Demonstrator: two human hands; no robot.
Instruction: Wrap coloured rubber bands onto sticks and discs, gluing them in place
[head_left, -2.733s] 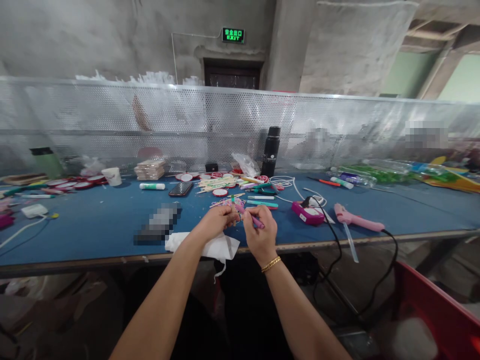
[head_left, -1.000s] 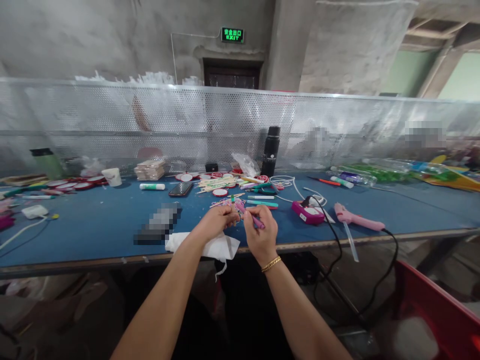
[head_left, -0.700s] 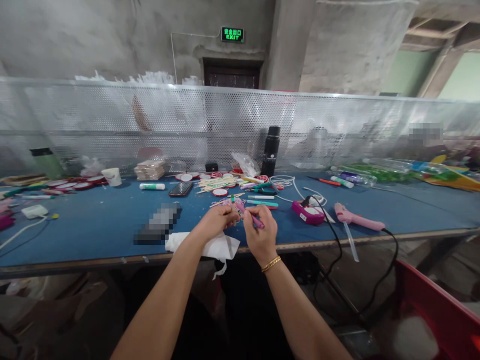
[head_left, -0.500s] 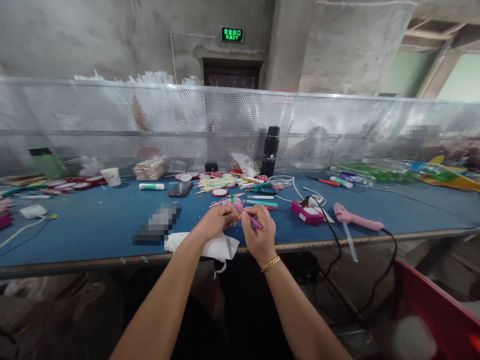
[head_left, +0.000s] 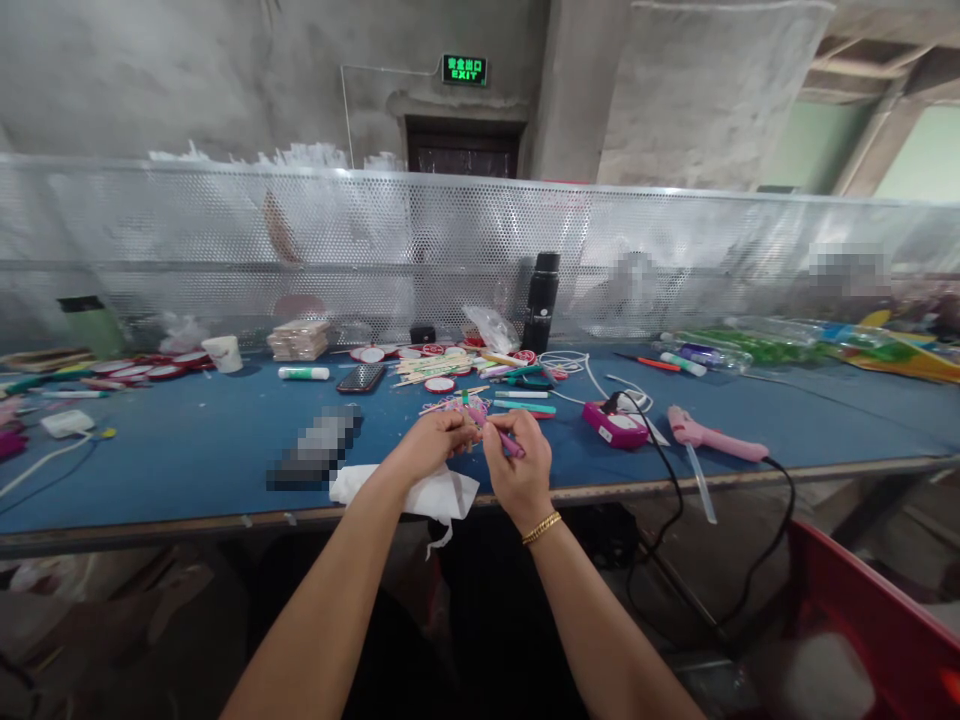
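Observation:
My right hand (head_left: 521, 460) is closed around a purple pen-like marker (head_left: 513, 446), its tip end pointing towards my left hand. Opposite it, my left hand (head_left: 437, 440) pinches something small that the fingers hide. The fingertips of both hands nearly meet above the front of the table. Just beyond them lies a small heap of thin pink and pale strands (head_left: 450, 404). Under my left wrist is a crumpled white tissue (head_left: 442, 492), which hangs over the table edge.
A pink glue gun (head_left: 716, 438) with a black cable and a magenta box (head_left: 615, 426) lie to the right. Behind my hands are wooden sticks (head_left: 431, 366), a phone (head_left: 361, 377) and a black bottle (head_left: 541, 305). A red bin (head_left: 862, 600) stands at lower right.

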